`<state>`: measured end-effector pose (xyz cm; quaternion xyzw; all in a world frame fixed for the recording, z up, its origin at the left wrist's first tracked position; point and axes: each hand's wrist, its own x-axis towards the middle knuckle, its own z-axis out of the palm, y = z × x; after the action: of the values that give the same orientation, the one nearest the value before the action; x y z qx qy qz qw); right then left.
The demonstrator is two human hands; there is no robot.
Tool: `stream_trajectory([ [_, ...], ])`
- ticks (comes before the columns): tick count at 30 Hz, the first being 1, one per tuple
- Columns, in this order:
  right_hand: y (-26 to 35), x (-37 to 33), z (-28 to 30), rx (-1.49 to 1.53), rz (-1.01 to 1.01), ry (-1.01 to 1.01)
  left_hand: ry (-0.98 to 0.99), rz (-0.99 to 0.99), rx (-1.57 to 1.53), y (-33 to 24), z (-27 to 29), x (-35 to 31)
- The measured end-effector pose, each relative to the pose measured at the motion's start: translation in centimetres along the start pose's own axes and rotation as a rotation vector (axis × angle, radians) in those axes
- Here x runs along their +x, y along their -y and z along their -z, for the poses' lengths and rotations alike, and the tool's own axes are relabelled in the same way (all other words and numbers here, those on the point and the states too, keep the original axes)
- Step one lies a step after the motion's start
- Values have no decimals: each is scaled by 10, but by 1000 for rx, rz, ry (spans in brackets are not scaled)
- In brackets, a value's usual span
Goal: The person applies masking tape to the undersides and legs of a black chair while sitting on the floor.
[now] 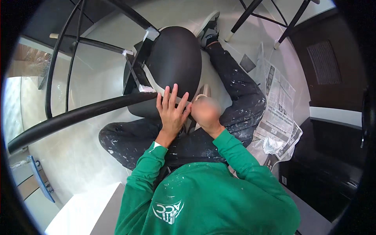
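Observation:
A black chair (174,58) with a smooth rounded seat lies tipped over in front of my crossed legs. White tape (150,34) is wrapped where its black legs meet the frame. A pale strip of tape (150,77) runs along the seat's underside edge toward my hands. My left hand (172,113) lies with fingers spread against the near edge of the seat, over the strip. My right hand (205,113), partly blurred, is closed beside it around what looks like a beige tape roll (205,91); its fingers are mostly hidden.
One black chair leg (82,117) reaches far to the left. Newspaper sheets (278,105) with crumpled white paper (272,145) lie on the floor at right, beside a dark cabinet (329,58). Other black furniture legs (244,17) stand at the back. A white box-like surface (88,209) is at lower left.

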<state>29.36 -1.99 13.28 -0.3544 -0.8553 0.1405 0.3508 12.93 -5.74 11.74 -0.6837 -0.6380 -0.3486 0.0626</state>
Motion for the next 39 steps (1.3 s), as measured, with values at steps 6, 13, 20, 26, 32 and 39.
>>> stream_trajectory([
  [6, -4, -8, 2, 23, -54, 4, 32, -17, -9, -4, -3, 1],
  [13, -3, -5, 7, 212, -311, -23, 139, -111, -43, -6, 1, 13],
  [20, 2, -4, 4, 294, -497, -93, 267, -238, -60, -3, 16, 39],
  [26, 10, -1, -3, 349, -458, -153, 275, -282, -19, 1, 23, 48],
  [32, 17, 1, -2, 251, -439, -167, 320, -319, 4, -1, 24, 47],
  [39, 14, -8, -4, 67, -246, -215, 369, -300, 35, -11, 17, 46],
])
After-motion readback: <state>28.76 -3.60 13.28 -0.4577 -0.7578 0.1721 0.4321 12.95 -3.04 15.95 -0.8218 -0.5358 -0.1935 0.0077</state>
